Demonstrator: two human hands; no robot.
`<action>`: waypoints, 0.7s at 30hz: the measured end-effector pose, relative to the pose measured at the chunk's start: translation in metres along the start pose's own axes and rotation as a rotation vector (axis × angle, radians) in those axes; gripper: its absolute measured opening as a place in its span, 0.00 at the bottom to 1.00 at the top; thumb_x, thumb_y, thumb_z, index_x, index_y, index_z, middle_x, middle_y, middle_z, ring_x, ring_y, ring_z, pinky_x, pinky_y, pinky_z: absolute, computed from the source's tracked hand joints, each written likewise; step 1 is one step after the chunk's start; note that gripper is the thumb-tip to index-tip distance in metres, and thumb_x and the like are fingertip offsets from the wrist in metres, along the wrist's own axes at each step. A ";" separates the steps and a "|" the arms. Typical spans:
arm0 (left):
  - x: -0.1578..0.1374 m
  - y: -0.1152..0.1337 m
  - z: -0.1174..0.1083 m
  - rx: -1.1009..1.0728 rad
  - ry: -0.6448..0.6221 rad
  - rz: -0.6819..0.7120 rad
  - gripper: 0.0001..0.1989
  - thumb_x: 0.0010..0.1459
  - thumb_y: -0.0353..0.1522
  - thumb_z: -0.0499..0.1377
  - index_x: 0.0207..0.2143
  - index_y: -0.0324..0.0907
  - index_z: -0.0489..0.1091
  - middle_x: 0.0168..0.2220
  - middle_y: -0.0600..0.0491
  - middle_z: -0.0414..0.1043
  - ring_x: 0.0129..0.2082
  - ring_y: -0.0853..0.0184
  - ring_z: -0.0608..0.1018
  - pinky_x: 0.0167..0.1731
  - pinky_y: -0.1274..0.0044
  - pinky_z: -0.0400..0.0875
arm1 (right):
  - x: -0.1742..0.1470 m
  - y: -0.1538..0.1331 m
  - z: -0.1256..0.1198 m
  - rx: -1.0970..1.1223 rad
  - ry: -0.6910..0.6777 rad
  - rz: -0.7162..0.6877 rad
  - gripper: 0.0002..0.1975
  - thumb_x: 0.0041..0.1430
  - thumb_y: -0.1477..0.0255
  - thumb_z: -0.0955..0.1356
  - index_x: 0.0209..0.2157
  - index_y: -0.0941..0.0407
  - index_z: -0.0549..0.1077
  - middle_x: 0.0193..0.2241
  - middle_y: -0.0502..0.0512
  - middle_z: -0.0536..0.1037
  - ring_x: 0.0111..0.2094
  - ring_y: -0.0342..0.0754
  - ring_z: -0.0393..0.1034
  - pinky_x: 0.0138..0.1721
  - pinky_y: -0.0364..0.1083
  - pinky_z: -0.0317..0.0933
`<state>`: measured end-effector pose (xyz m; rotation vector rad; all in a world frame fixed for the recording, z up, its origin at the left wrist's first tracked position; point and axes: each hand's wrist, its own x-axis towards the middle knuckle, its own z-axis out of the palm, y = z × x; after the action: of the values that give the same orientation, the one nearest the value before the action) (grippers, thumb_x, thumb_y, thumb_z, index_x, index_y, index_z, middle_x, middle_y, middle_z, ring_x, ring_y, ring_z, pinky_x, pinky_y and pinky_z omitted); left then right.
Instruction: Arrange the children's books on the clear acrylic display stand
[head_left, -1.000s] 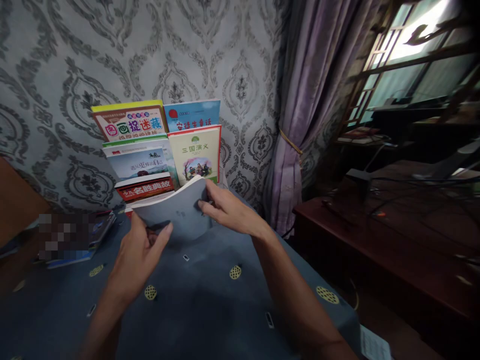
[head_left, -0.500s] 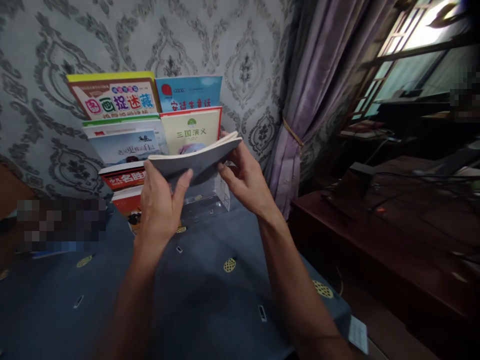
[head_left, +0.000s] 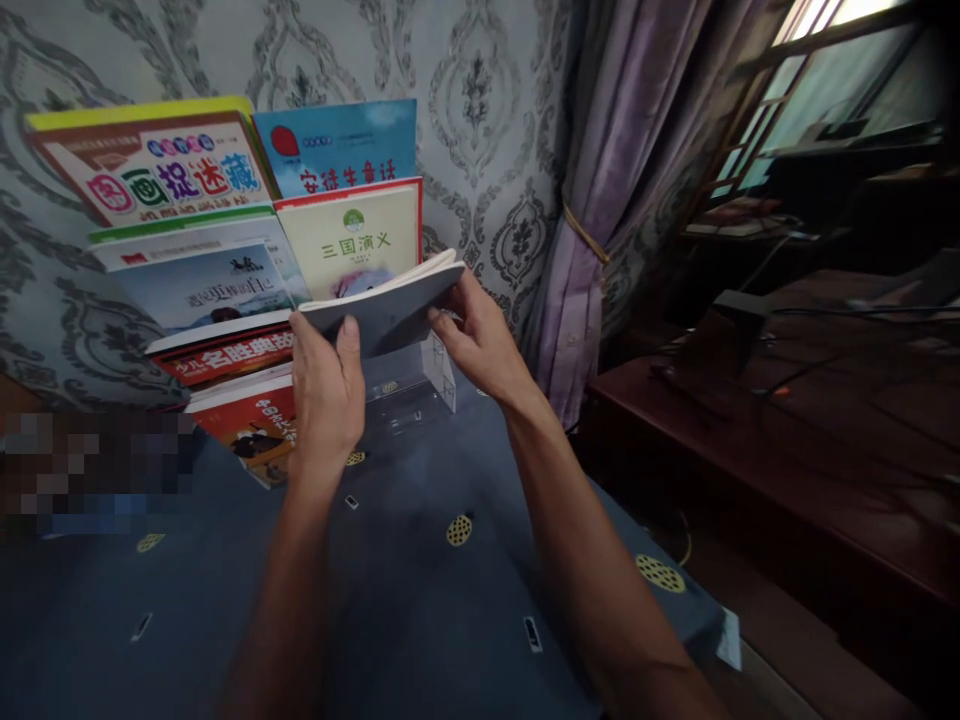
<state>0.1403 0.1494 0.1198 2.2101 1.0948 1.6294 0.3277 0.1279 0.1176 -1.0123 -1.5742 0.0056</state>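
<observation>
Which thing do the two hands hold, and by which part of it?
A grey-covered book: the left hand grips its left end, the right hand its right end.

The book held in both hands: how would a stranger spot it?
Find the patterned wall, then the red-edged cream book standing before it. Just in front, the left hand and right hand hold the dark grey-blue book. It shows no readable title, unlike the brightly printed books nearby.
</observation>
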 end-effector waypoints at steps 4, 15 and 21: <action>0.002 -0.009 0.008 0.016 0.004 -0.034 0.37 0.68 0.51 0.45 0.68 0.35 0.49 0.68 0.33 0.54 0.71 0.48 0.55 0.67 0.53 0.51 | -0.001 0.011 0.003 0.036 -0.014 -0.017 0.20 0.67 0.71 0.62 0.60 0.56 0.61 0.50 0.57 0.74 0.48 0.51 0.70 0.54 0.57 0.66; 0.000 -0.010 0.017 0.092 -0.033 -0.092 0.31 0.69 0.49 0.43 0.60 0.32 0.57 0.54 0.31 0.70 0.62 0.45 0.69 0.60 0.54 0.62 | -0.005 0.024 0.003 -0.080 -0.051 0.027 0.22 0.64 0.75 0.61 0.59 0.53 0.62 0.44 0.56 0.75 0.45 0.55 0.71 0.53 0.59 0.67; 0.001 -0.007 0.018 0.178 -0.099 -0.176 0.26 0.70 0.43 0.42 0.57 0.31 0.57 0.49 0.28 0.72 0.55 0.41 0.75 0.53 0.52 0.68 | -0.007 0.028 0.003 -0.111 -0.039 0.037 0.21 0.65 0.76 0.59 0.58 0.52 0.63 0.42 0.54 0.76 0.44 0.54 0.71 0.53 0.59 0.67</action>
<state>0.1531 0.1596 0.1100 2.1997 1.4097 1.3844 0.3411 0.1431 0.0965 -1.1337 -1.6050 -0.0374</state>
